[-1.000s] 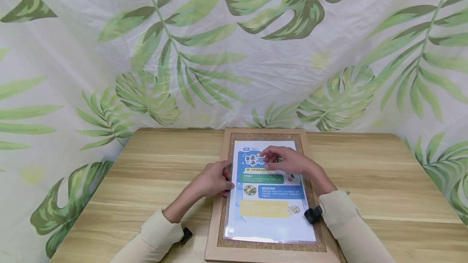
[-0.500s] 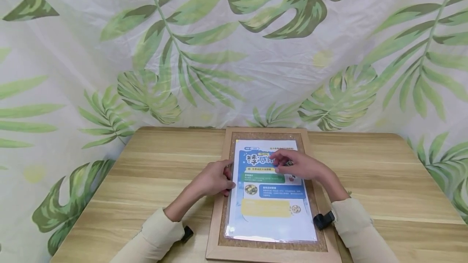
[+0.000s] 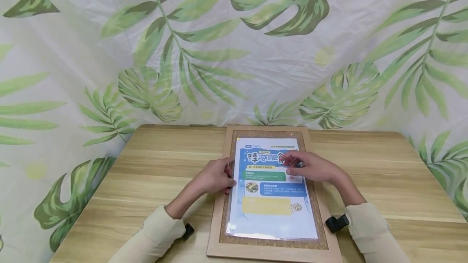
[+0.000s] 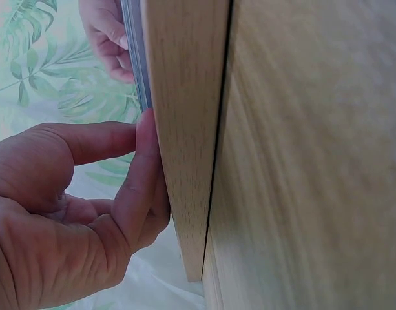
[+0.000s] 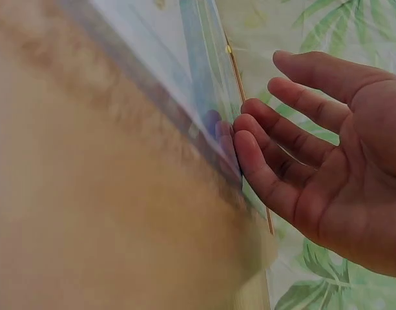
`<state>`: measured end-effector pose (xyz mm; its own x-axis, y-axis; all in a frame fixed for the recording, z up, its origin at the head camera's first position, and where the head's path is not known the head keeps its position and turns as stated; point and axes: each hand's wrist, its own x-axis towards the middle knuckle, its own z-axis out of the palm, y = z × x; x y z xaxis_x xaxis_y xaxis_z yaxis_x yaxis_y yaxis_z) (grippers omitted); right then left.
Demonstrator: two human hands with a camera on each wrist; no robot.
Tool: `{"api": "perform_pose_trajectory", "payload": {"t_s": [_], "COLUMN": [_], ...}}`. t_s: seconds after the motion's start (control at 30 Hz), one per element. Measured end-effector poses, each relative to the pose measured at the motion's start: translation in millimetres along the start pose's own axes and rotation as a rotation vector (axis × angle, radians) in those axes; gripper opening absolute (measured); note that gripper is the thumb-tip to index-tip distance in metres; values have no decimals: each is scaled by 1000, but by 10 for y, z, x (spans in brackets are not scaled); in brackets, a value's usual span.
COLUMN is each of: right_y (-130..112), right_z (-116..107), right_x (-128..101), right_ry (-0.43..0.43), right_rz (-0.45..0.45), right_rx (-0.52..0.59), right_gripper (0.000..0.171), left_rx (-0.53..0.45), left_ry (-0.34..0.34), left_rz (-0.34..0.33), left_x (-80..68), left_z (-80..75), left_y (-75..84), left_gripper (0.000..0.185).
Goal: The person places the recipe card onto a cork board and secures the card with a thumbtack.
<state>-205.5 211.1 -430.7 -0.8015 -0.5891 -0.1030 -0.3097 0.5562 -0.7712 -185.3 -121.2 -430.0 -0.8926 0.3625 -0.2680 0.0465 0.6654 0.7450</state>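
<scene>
Blue and white, a glossy printed sheet is laid between the two hands, flat on a cork board edged by a wooden frame. At its left edge the sheet is met by the bent fingers of the left hand; whether it is pinched there cannot be told. Nothing is seen to be held by the right hand: its fingers are loosely curved and parted over the sheet's right side, and contact cannot be judged. Part of the large heading is hidden behind those fingertips. Just beyond the left fingertips, the sheet's upper left corner is marked by a small yellow spot. Outward from both sets of fingers, the wood-grained table can be seen. Well beyond the fingers, the background is filled by a leaf-print cloth. Behind the fingers, at the cuffs, pale sleeves are seen, and a small black device is carried at the right cuff.
</scene>
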Motion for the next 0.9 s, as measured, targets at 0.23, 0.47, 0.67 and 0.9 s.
{"api": "perform_pose_trajectory", "payload": {"t_s": [0.23,0.47,0.67,0.9], "right_y": [66,152,198,214], "right_z": [-47,-119,-169,-218], "right_x": [-166,-341,-495,-684], "right_ry": [44,73,95,115], "right_rz": [19,16,5,55], "right_rx": [-6,23,14,-16], "right_gripper": [39,38,39,33], "left_rx": [-7,-10,-7,-12], "left_ry": [-5,-3,-3,-4], "left_rz": [2,2,-2,7], "left_x": [-5,-11,-6,2], "left_z": [-17,-13,-7,-3], "left_y": [15,11,5,6], "left_gripper": [71,72,71,72]}}
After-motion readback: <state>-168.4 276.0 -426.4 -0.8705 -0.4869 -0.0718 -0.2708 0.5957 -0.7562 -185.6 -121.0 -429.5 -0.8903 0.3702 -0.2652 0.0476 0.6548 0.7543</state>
